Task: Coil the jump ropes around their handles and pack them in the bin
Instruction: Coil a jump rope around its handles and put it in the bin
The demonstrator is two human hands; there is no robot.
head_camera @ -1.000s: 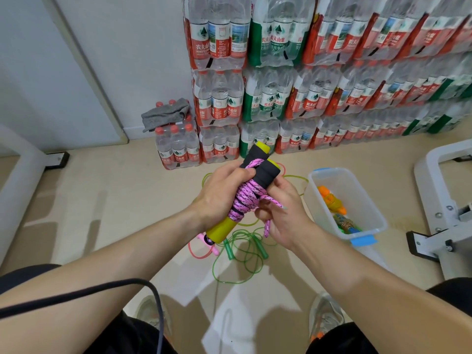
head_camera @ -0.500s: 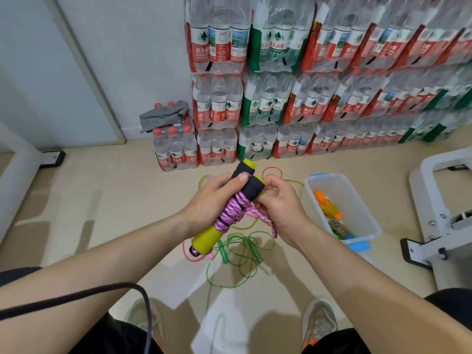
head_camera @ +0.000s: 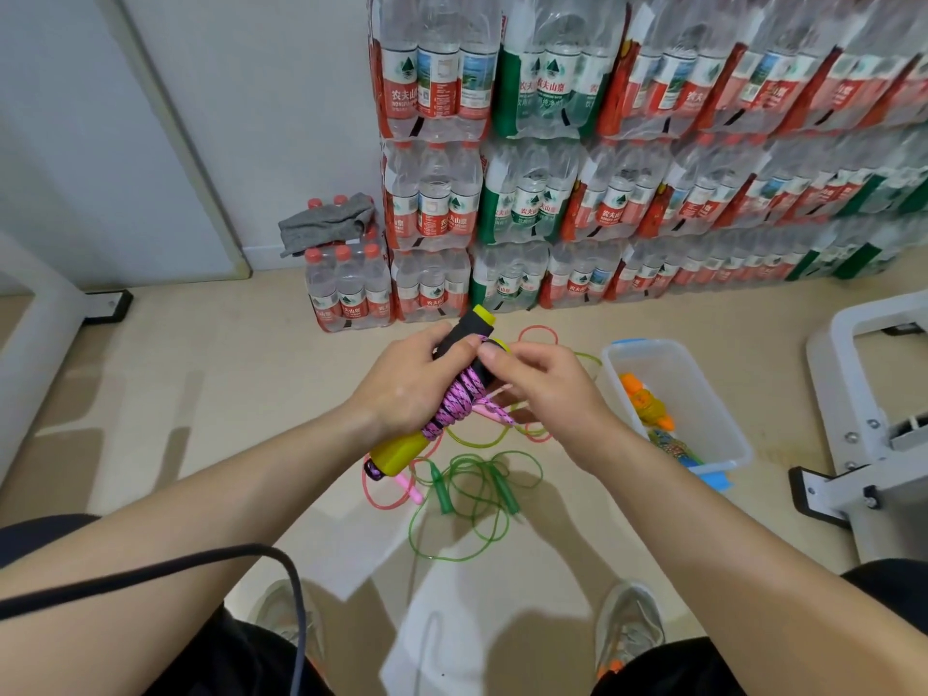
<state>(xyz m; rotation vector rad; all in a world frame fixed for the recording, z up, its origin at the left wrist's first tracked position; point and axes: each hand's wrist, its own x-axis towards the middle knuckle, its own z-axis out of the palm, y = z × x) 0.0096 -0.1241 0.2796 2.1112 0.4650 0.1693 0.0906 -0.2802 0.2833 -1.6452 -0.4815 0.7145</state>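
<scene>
Right hand point(head_camera: 542, 389) has moved: formerly at the lower side of the bundle, it is now at the upper end, with thumb and forefinger pinching the pink braided rope point(head_camera: 459, 401) against the black foam.

- Black cable point(head_camera: 201, 570): crosses the left forearm, well below the left hand.
- Grey cloth point(head_camera: 326, 226): lies on a low bottle pack point(head_camera: 349, 288), beyond and left of the left hand.
- Left hand point(head_camera: 401, 389): fingers curled round the paired handles point(head_camera: 401, 452), which are yellow with black foam and held tilted, lower end toward the person.
- Pink braided rope: coiled round the handles mid-length; loose strands trail under the right hand.
- Green jump rope point(head_camera: 506, 494) and thin pink jump rope point(head_camera: 408, 488): loose on the floor beneath both hands.
- Clear bin point(head_camera: 703, 384): on the floor just right of the right hand, holding an orange-handled rope point(head_camera: 643, 399).
- White metal frame point(head_camera: 833, 374): far right of the right hand.
</scene>
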